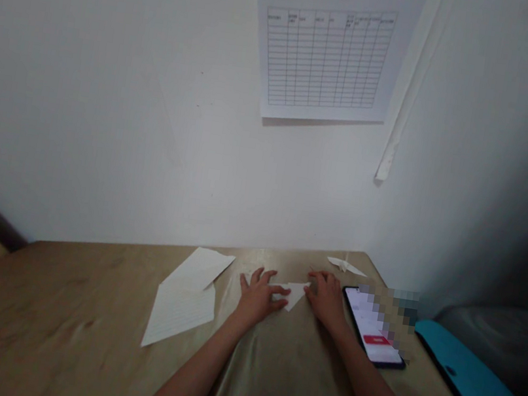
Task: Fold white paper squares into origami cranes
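Note:
A small folded piece of white paper [296, 297] lies on the cloth-covered table between my two hands. My left hand [256, 297] has its thumb and index finger on the paper's left side, the other fingers spread over the cloth. At the paper's right end, my right hand [327, 297] grips the edge with bent fingers. Left of my left hand rest lined paper sheets [184, 308], one overlapping the other. Beyond my right hand, near the table's back edge, sits a small folded white paper piece [346, 266].
A lit phone [373, 330] lies right of my right forearm. A turquoise object [474, 388], perhaps a chair back, stands at the table's right edge. The white wall behind bears a printed table sheet [332, 56] and a cable cover strip [403, 113].

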Available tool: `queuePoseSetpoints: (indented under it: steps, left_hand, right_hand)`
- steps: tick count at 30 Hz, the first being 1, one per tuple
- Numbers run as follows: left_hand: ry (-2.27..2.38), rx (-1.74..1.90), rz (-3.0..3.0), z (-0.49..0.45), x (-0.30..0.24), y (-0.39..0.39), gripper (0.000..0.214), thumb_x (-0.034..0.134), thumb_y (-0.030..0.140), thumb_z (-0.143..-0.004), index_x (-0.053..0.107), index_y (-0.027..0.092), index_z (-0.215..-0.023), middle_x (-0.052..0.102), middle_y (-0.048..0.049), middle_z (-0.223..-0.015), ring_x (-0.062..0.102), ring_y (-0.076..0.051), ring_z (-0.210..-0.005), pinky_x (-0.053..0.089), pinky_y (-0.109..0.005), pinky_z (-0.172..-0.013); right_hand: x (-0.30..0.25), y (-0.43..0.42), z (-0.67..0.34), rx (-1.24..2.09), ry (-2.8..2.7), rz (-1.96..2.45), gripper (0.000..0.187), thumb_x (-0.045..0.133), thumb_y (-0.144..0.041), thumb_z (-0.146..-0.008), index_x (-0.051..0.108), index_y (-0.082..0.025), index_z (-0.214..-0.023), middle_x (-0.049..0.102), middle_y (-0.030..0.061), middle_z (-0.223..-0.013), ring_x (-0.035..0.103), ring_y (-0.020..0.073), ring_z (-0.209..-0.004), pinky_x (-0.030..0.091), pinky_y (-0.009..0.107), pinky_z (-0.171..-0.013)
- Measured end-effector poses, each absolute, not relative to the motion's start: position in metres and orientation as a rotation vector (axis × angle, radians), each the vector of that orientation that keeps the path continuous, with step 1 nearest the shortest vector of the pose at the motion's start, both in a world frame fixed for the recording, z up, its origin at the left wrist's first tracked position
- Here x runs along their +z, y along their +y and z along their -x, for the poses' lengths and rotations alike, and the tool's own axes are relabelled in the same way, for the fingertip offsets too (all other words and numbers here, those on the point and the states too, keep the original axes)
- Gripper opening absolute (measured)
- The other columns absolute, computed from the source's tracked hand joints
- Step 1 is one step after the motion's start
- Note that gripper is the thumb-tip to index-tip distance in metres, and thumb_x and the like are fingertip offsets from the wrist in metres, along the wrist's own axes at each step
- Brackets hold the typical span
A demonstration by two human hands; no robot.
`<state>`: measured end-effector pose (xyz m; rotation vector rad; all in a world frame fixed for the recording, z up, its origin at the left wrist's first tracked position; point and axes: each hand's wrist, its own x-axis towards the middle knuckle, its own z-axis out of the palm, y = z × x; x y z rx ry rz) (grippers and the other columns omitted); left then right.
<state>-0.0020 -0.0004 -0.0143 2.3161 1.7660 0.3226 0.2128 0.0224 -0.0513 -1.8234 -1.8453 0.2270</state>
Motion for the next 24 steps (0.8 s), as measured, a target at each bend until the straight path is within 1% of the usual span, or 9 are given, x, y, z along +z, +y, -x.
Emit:
queuePoseSetpoints:
  steps: [7, 11, 17, 20, 24]
  left_hand:
    - [1.758, 0.299, -2.297, 0.001, -0.011, -0.002, 0.031, 0.069, 0.054, -0.085, 0.068, 0.054, -0.116, 0.044, 0.0041, -0.155, 0.021, -0.038, -0.150, 0.005, -0.079, -0.112]
    - [1.760, 0.293, -2.294, 0.001, -0.012, -0.003, 0.032, 0.068, 0.054, -0.085, 0.068, 0.052, -0.117, 0.044, 0.0035, -0.155, 0.021, -0.038, -0.150, 0.004, -0.078, -0.112]
    - [1.753, 0.337, -2.313, 0.002, -0.018, -0.003, 0.031, 0.067, 0.053, -0.086, 0.068, 0.052, -0.118, 0.044, 0.0032, -0.154, 0.023, -0.038, -0.148, 0.005, -0.079, -0.111]
    - [1.752, 0.366, -2.342, 0.003, -0.022, -0.004, 0.032, 0.068, 0.052, -0.086, 0.068, 0.051, -0.118, 0.045, 0.0029, -0.153, 0.025, -0.037, -0.147, 0.004, -0.078, -0.112]
    - [1.746, 0.413, -2.392, 0.002, -0.028, -0.004, 0.031, 0.067, 0.051, -0.088, 0.067, 0.048, -0.119, 0.046, 0.0017, -0.152, 0.027, -0.036, -0.147, 0.004, -0.078, -0.113]
  right_hand:
    - [-0.049, 0.026, -0.213, 0.166, -1.856, 1.868, 0.036, 0.054, -0.021, -0.091, 0.065, -0.024, -0.126, 0.057, 0.0120, -0.125, 0.049, 0.0278, -0.121, 0.036, 0.036, -0.104]
    - [-0.048, 0.026, -0.213, 0.129, -1.853, 1.873, 0.037, 0.047, -0.017, -0.092, 0.067, -0.025, -0.122, 0.058, 0.0108, -0.123, 0.050, 0.0268, -0.119, 0.036, 0.035, -0.102]
    - [-0.051, 0.027, -0.215, 0.105, -1.854, 1.863, 0.037, 0.042, -0.018, -0.095, 0.068, -0.026, -0.121, 0.060, 0.0101, -0.123, 0.051, 0.0262, -0.117, 0.036, 0.035, -0.101]
    - [-0.052, 0.029, -0.217, 0.106, -1.860, 1.853, 0.036, 0.040, -0.019, -0.097, 0.069, -0.025, -0.118, 0.061, 0.0100, -0.122, 0.051, 0.0249, -0.115, 0.036, 0.034, -0.100]
    - [-0.053, 0.030, -0.218, 0.105, -1.874, 1.834, 0.031, 0.043, -0.027, -0.098, 0.071, -0.022, -0.112, 0.063, 0.0108, -0.118, 0.052, 0.0245, -0.114, 0.037, 0.034, -0.099]
